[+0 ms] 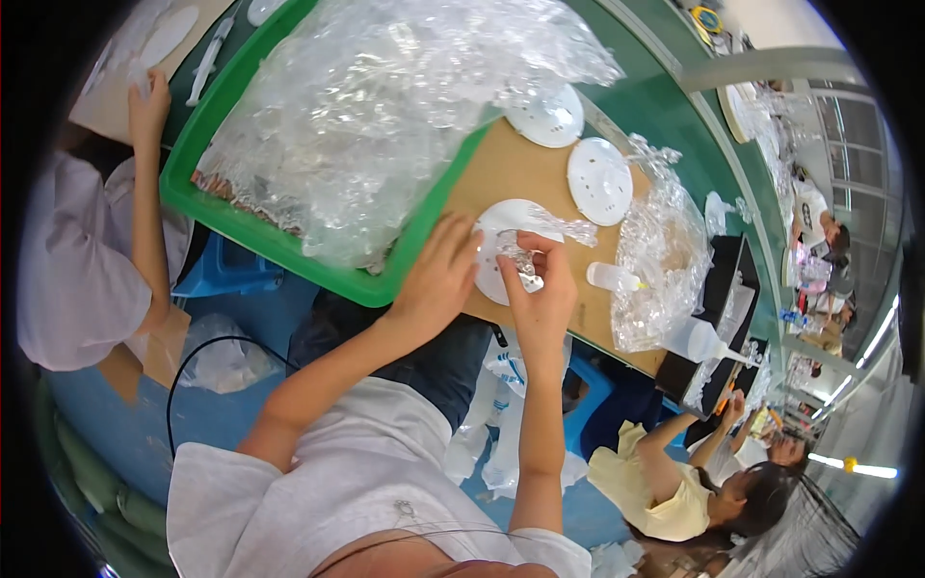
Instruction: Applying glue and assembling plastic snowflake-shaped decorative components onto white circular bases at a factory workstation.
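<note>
A round white disc (492,282) lies on the brown board in front of me. My left hand (438,279) is at its left rim, fingers stretched out and partly hidden from above. Over the disc, my right hand (541,287) pinches a shiny clear plastic piece (521,258) between thumb and fingers; its exact shape is hard to make out. Another clear faceted piece (581,232) sticks out past the disc's far right side. Two more white discs, one (547,116) farther off and one (599,181) nearer, have small holes or pieces on them.
A green tray (279,252) heaped with clear plastic film (366,125) stands at left. Right of my hands are a small white bottle (613,277), clear film-wrapped pieces (660,260), a nozzle bottle (699,341) and a black box (725,323). Co-workers sit at both sides.
</note>
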